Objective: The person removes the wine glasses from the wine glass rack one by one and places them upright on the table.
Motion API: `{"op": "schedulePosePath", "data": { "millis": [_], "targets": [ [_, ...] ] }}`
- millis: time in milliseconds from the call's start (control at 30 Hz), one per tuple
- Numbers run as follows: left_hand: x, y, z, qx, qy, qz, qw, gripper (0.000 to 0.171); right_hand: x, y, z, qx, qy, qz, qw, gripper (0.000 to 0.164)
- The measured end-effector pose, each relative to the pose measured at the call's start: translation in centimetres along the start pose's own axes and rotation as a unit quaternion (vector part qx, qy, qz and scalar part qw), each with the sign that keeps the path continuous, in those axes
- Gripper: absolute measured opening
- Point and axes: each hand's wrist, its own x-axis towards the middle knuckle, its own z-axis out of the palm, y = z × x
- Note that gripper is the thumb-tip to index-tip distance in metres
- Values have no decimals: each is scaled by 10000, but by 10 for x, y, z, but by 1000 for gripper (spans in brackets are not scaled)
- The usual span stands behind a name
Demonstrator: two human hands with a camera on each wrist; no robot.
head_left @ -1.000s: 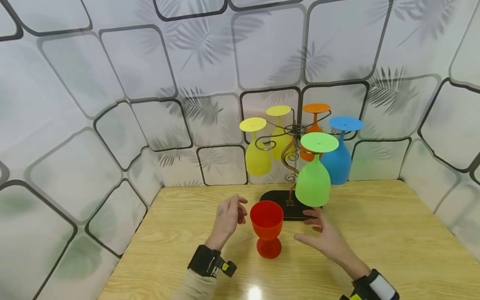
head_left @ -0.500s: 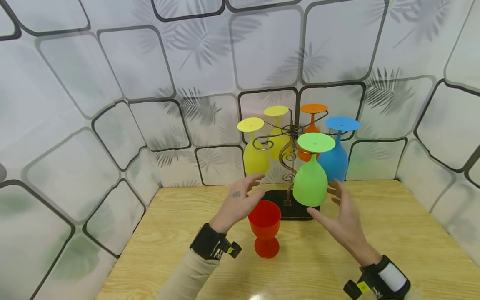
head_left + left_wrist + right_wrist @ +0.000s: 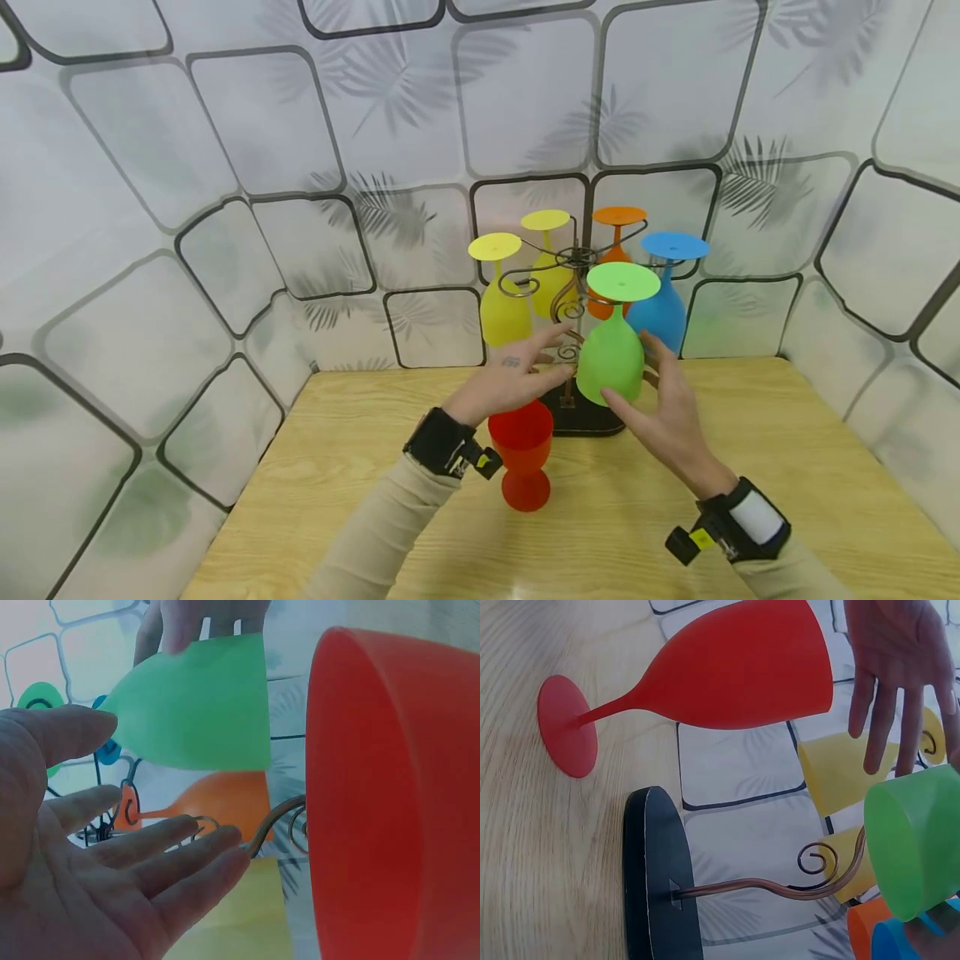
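A green plastic goblet [image 3: 611, 358] hangs upside down by its foot from the front of a wire goblet rack [image 3: 576, 257]. My right hand [image 3: 675, 417] is at its right side, thumb against the front of the bowl and fingers around its far side. My left hand [image 3: 510, 383] reaches toward the same goblet from the left, fingers extended and palm facing it, holding nothing. In the left wrist view its palm [image 3: 97, 877] shows with fingers spread below the green bowl. A red goblet [image 3: 525, 450] stands upright on the table, under my left wrist, its rim partly covered.
Two yellow goblets [image 3: 504, 312], an orange goblet [image 3: 617, 242] and a blue goblet [image 3: 663, 312] hang upside down on the rack. Its black base [image 3: 592, 421] stands on the wooden table [image 3: 330, 467]. A patterned curtain wall [image 3: 420, 275] encloses the back and sides.
Both hands have risen and moved in toward the green goblet from either side. My right hand has come up against its bowl. The red goblet stays standing on the table.
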Motion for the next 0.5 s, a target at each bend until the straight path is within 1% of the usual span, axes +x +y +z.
{"op": "schedulePosePath", "data": {
  "millis": [100,200,300,500],
  "targets": [
    [4,1,3,114,-252,223,9994,65,1,1,1,8,82,-29,10000,90],
    [7,3,5,151,-401,383,9983,65,1,1,1,8,107,-32,9999,87],
    [8,4,7,48,-450,453,9979,63,1,0,1,-18,129,-18,9999,85],
    [5,6,10,-306,-387,474,9977,61,-1,-3,3,46,206,-107,9997,84]
  ]
}}
